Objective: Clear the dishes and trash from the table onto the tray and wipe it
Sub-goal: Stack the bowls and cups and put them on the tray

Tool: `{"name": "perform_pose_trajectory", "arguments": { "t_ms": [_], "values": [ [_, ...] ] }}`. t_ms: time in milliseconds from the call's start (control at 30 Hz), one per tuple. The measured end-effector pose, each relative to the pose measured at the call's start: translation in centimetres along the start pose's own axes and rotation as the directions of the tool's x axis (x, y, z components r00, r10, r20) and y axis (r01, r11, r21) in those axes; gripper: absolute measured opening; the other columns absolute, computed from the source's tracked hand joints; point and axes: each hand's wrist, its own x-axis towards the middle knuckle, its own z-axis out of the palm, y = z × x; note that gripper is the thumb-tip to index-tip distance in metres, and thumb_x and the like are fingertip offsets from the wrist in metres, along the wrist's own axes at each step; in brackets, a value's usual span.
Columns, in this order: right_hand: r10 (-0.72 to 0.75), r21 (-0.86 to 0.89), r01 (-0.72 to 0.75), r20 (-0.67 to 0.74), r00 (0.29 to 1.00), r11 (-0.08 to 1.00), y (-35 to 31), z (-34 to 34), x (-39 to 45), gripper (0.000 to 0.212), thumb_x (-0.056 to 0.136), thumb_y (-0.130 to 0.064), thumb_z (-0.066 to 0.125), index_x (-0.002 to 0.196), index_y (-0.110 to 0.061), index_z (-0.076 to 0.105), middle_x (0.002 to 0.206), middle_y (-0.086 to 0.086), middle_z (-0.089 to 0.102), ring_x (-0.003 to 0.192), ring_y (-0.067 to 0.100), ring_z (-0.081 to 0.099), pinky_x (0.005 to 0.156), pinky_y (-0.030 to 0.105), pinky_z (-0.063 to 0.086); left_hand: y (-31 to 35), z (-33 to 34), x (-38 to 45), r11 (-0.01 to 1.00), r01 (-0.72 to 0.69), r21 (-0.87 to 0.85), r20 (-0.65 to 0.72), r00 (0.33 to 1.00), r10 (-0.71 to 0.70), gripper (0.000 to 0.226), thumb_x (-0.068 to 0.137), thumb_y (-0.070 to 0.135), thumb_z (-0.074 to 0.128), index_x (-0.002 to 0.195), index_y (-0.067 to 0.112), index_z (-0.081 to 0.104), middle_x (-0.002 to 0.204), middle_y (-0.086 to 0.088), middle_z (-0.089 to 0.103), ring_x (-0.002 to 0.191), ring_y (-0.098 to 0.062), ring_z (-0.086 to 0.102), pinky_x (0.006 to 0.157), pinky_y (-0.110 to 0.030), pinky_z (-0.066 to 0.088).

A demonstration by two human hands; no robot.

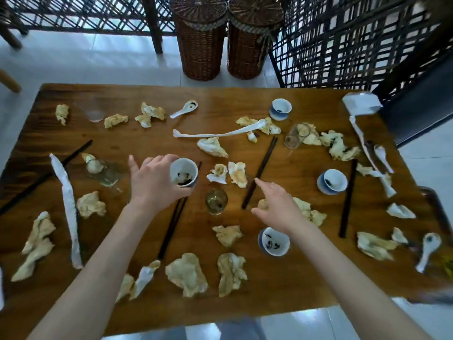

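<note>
Barely begun, by the look of things. Nearly everything still out on the wooden table (245, 99): crumpled napkins all over, e.g. one at 6 o'clock (186, 274); blue-and-white cups at 1 o'clock (281, 109), at 3 o'clock (332, 181) and at 5 o'clock (274, 241); chopstick pairs, one at centre (261, 169); white spoons at 12 o'clock (184, 109) and at 4 o'clock (427, 251); glasses upright at centre (216, 201) and tipped over at 9 o'clock (104, 171). Dark tray (438, 212) only just visible at the 3–4 o'clock edge, mostly out of frame; load on it not readable. No cloth seen, no wiping done, judging from the litter.

Left hand (153, 185) left of centre, fingers curled round a small white cup (184, 172), dark dregs inside; cup tilted and apparently lifted clear of the table. Likely bound for the tray, which lies well apart, across the table toward 3 o'clock.

Right hand (277, 207) just right of centre, fingers loose and apart, holding nothing. Forefinger reaching toward 11 o'clock, tip touching or just beside the centre chopsticks. Crumpled napkin (311, 212) under and just beyond the palm at 3 o'clock; contact cannot be told.
</note>
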Motion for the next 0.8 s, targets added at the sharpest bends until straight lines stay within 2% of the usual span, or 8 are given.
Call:
{"name": "perform_pose_trajectory", "arguments": {
  "t_ms": [233, 400, 533, 667, 800],
  "values": [
    [-0.121, -0.05, 0.126, 0.098, 0.988, 0.991, 5.4, 0.7, -3.5, 0.083, 0.081, -0.051, 0.063, 0.147, -0.026, 0.019, 0.151, -0.002, 0.029, 0.14, 0.022, 0.023, 0.112, 0.038, 0.025, 6.4, 0.6, -2.9, 0.997, 0.065, 0.038, -0.048, 0.997, -0.063, 0.08, 0.055, 0.069, 0.072, 0.121, 0.027, 0.056, 0.116, -0.001, 0.064, 0.115, -0.024, 0.053, 0.108, -0.06, 0.013],
    [-0.151, -0.061, 0.161, 0.135, 0.979, 0.985, 7.8, 1.4, -4.5, 0.088, 0.076, -0.057, 0.064, 0.147, -0.027, 0.021, 0.15, -0.005, 0.031, 0.14, 0.022, 0.023, 0.111, 0.042, 0.029, 10.0, 1.5, -4.0, 0.995, 0.082, 0.052, -0.04, 0.996, -0.08, 0.081, 0.056, 0.068, 0.072, 0.123, 0.025, 0.056, 0.118, -0.004, 0.064, 0.118, -0.028, 0.05, 0.108, -0.061, 0.014],
    [-0.209, -0.025, 0.22, 0.229, 0.951, 0.975, 7.9, 1.9, -5.0, 0.101, 0.066, -0.064, 0.068, 0.147, -0.027, 0.021, 0.151, -0.007, 0.029, 0.141, 0.022, 0.018, 0.111, 0.047, 0.025, 11.4, 1.9, -4.8, 0.996, 0.085, 0.031, -0.025, 0.996, -0.084, 0.082, 0.055, 0.068, 0.07, 0.123, 0.026, 0.055, 0.118, -0.003, 0.063, 0.116, -0.026, 0.051, 0.108, -0.058, 0.015],
    [-0.237, -0.025, 0.256, 0.298, 0.925, 0.966, 7.6, 2.3, -5.0, 0.106, 0.062, -0.054, 0.078, 0.147, -0.028, 0.02, 0.151, -0.006, 0.028, 0.141, 0.023, 0.016, 0.112, 0.049, 0.021, 11.8, 1.9, -5.0, 0.996, 0.088, 0.023, -0.018, 0.996, -0.088, 0.081, 0.055, 0.066, 0.071, 0.123, 0.026, 0.055, 0.117, -0.003, 0.063, 0.116, -0.026, 0.051, 0.108, -0.058, 0.014],
    [-0.264, -0.068, 0.298, 0.308, 0.914, 0.952, 7.6, 2.5, -4.9, 0.1, 0.064, -0.032, 0.083, 0.145, -0.025, 0.026, 0.148, -0.004, 0.033, 0.137, 0.022, 0.028, 0.11, 0.047, 0.027, 12.1, 1.9, -5.1, 0.996, 0.09, 0.007, -0.001, 0.996, -0.09, 0.08, 0.056, 0.065, 0.071, 0.124, 0.027, 0.053, 0.116, -0.001, 0.062, 0.117, -0.024, 0.051, 0.109, -0.057, 0.011]
  ]
}}
